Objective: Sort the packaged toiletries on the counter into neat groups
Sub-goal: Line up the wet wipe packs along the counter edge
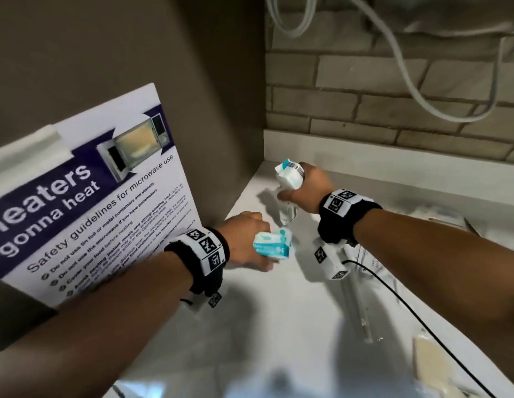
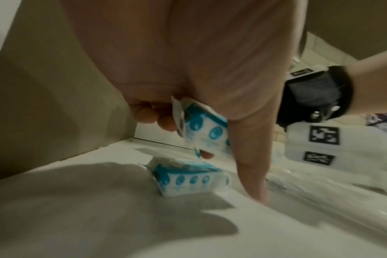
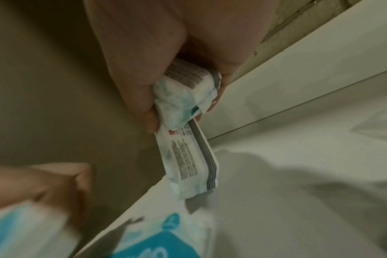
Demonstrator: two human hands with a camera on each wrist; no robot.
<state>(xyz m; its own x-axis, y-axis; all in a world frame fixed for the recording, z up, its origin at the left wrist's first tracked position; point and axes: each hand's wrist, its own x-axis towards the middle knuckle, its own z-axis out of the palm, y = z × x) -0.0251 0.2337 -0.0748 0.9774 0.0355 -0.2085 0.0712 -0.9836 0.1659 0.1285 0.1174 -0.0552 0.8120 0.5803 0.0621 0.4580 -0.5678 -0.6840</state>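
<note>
The sorting looks partway done. The left hand has its grip clasped round a blue-and-white packet, held above a matching packet lying on the worktop in the corner. The right hand grasps two more wrapped packets. Clear-wrapped items remain unsorted to the right.

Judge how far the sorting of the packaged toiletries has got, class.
Done: one teal-and-white packet lies on the counter near the corner. In hand: the left hand grips a matching packet; the right hand holds another packet. Left: clear-wrapped items wait further right.
</note>
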